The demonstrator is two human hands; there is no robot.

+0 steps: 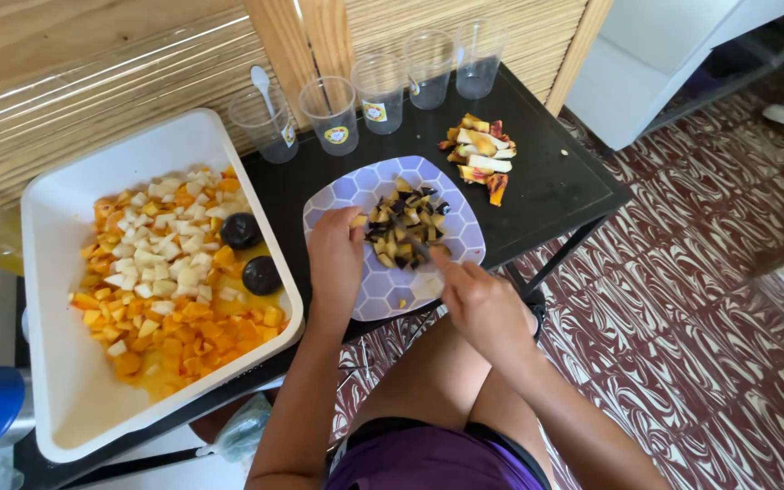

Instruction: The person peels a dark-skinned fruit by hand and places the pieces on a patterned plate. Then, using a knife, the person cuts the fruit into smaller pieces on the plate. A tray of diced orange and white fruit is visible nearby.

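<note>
- Head view shows your left hand (336,259) resting on the near-left part of the patterned plate (338,192), fingers curled and fingertips pressed against the edge of the diced dark-skinned fruit (403,227). It steadies the pile and grasps nothing whole.
- Your right hand (478,299) is closed around the handle of a knife (415,243); the blade reaches into the near side of the pile.
- The diced fruit lies at the centre of the plate, which sits on the black table (555,181).
- The step in hand appears to be dicing: most pieces are already small cubes, so the cutting looks well advanced.
- The next move calls for short, controlled strokes, with your left fingertips kept clear of the blade, since they lie just beside it.
- Two whole dark plums (251,247) sit in the white tray (56,209) to your left, on top of the cubed orange and pale fruit (170,281).
- Peel and offcuts (481,156) lie on the table beyond the plate, near a row of clear plastic cups (378,86).
</note>
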